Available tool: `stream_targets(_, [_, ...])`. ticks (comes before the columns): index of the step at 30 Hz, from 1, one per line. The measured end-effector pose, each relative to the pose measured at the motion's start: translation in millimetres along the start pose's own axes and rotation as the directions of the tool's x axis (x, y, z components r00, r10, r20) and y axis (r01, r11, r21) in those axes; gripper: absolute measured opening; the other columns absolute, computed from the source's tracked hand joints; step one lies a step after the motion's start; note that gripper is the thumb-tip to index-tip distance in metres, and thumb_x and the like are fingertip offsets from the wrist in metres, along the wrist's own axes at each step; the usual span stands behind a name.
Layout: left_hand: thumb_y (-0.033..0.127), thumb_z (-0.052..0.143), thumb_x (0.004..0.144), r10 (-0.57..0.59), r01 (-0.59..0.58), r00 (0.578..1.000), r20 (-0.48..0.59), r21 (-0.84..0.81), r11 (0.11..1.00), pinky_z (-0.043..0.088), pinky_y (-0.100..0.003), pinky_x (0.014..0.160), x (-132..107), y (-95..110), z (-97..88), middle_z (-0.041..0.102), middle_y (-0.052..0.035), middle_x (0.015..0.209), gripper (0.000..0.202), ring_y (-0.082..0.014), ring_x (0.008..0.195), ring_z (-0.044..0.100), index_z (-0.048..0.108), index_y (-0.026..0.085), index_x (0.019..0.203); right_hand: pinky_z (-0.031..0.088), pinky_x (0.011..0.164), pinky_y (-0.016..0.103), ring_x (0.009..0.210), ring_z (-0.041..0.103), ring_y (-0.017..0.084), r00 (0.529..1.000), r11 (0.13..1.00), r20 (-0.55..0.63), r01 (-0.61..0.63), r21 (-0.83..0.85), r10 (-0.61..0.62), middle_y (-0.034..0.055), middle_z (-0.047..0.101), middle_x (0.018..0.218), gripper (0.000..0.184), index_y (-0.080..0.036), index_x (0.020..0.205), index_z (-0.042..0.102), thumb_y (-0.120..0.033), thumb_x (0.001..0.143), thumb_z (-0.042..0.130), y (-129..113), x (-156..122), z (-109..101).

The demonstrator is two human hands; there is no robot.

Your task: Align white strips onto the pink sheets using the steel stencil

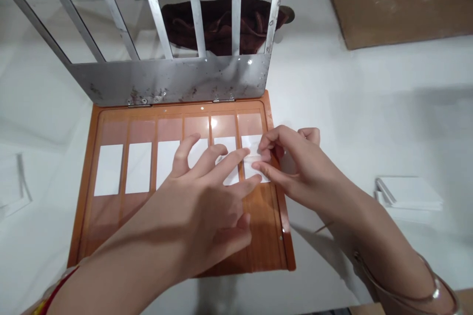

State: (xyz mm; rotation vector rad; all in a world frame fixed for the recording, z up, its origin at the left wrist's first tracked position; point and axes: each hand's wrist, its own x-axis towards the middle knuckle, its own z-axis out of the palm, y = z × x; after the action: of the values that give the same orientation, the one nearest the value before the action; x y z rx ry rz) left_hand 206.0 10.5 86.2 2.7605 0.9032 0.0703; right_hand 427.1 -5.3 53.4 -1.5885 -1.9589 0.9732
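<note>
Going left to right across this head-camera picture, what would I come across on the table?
A loose white sheet at the edge → first white card in the orange tray → second card → third card → left hand → right hand pinching the last card → stack of white cards.

White cards on an orange-brown tray, grey metal grille, dark maroon cloth

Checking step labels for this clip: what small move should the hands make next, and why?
Probably lower the card and press it flat into the rightmost slot of the tray. The right hand pinches its edge and it looks not quite seated, while the left hand lies spread over the neighbouring slots; the other cards lie flat in theirs.
</note>
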Motion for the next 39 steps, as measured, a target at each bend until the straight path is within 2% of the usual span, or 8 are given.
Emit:
stream_targets(5, [0.031, 0.052, 0.093, 0.015, -0.015, 1.000, -0.010, -0.006, 1.000, 0.027, -0.063, 0.120, -1, -2, 1.0, 0.066, -0.0069, 0.128, 0.032, -0.0332, 0.116, 0.059, 0.073, 0.029, 0.116, 0.029, 0.082, 0.038, 0.084, 0.053, 0.020, 0.999, 1.000, -0.038, -0.023, 0.001, 0.023, -0.0043, 0.062, 0.090, 0.018, -0.027, 0.105, 0.051, -0.018, 0.097, 0.064, -2, 1, 1])
stream_targets(14, [0.039, 0.057, 0.093, 0.011, -0.011, 1.000, -0.004, -0.032, 0.999, 0.025, -0.063, 0.121, 0, -3, 0.1, 0.062, -0.0089, 0.135, 0.026, -0.0347, 0.122, 0.056, 0.072, 0.030, 0.113, 0.027, 0.084, 0.039, 0.076, 0.056, 0.015, 0.997, 0.998, -0.057, -0.045, 0.038, 0.047, -0.0071, 0.061, 0.085, 0.011, -0.025, 0.102, 0.051, -0.019, 0.100, 0.059, 0, 6, 5])
stream_targets(19, [0.043, 0.058, 0.094, -0.003, 0.003, 1.000, -0.003, -0.021, 1.000, 0.024, -0.063, 0.122, -2, 0, -0.1, 0.058, -0.0084, 0.147, 0.029, -0.0339, 0.123, 0.057, 0.075, 0.029, 0.114, 0.027, 0.084, 0.039, 0.077, 0.057, 0.015, 0.996, 0.998, -0.075, -0.046, 0.037, 0.048, -0.0067, 0.062, 0.085, 0.010, -0.025, 0.103, 0.051, -0.019, 0.100, 0.058, 0, 5, 6])
stream_targets(23, [0.043, 0.047, 0.102, 0.023, -0.023, 0.999, -0.027, 0.031, 0.999, 0.027, -0.053, 0.120, -8, 10, 1.8, 0.068, -0.0041, 0.138, 0.039, -0.0295, 0.119, 0.059, 0.074, 0.024, 0.122, 0.028, 0.083, 0.039, 0.080, 0.056, 0.017, 0.995, 0.998, -0.079, -0.054, 0.041, 0.057, -0.0061, 0.062, 0.085, 0.010, -0.026, 0.101, 0.051, -0.018, 0.099, 0.057, -1, 3, 6])
stream_targets(27, [0.037, 0.038, 0.105, 0.029, -0.021, 0.996, -0.089, 0.083, 0.996, 0.031, -0.044, 0.114, -13, 18, 4.8, 0.070, -0.0003, 0.144, 0.045, -0.0233, 0.125, 0.057, 0.072, 0.018, 0.127, 0.029, 0.082, 0.039, 0.081, 0.054, 0.018, 0.993, 0.996, -0.091, -0.075, 0.043, 0.079, -0.0056, 0.063, 0.085, 0.010, -0.027, 0.100, 0.051, -0.020, 0.100, 0.058, -1, 2, 9])
stream_targets(33, [0.035, 0.039, 0.103, 0.020, -0.007, 0.996, -0.088, 0.144, 0.990, 0.034, -0.044, 0.104, -10, 22, 6.5, 0.070, -0.0043, 0.144, 0.050, -0.0213, 0.124, 0.060, 0.063, 0.013, 0.141, 0.031, 0.083, 0.038, 0.083, 0.054, 0.018, 0.994, 0.997, -0.085, -0.062, 0.046, 0.066, -0.0041, 0.063, 0.090, 0.011, -0.027, 0.103, 0.050, -0.019, 0.103, 0.057, 0, 1, 8])
stream_targets(36, [0.037, 0.042, 0.102, 0.007, 0.004, 0.997, -0.079, 0.138, 0.990, 0.034, -0.043, 0.103, -10, 22, 10.2, 0.071, -0.0042, 0.144, 0.049, -0.0213, 0.122, 0.061, 0.066, 0.015, 0.139, 0.031, 0.084, 0.039, 0.081, 0.056, 0.017, 0.996, 1.000, -0.082, -0.016, 0.002, 0.016, -0.0036, 0.062, 0.091, 0.013, -0.026, 0.107, 0.048, -0.017, 0.104, 0.056, 0, 1, 9])
stream_targets(39, [0.037, 0.043, 0.101, 0.004, 0.008, 0.996, -0.091, 0.133, 0.991, 0.035, -0.042, 0.102, -11, 22, 13.2, 0.072, -0.0035, 0.142, 0.048, -0.0198, 0.122, 0.060, 0.068, 0.015, 0.136, 0.034, 0.083, 0.040, 0.082, 0.054, 0.019, 0.987, 0.997, -0.161, 0.002, -0.074, -0.014, -0.0019, 0.059, 0.090, 0.017, -0.027, 0.110, 0.046, -0.018, 0.102, 0.058, 1, 1, 12])
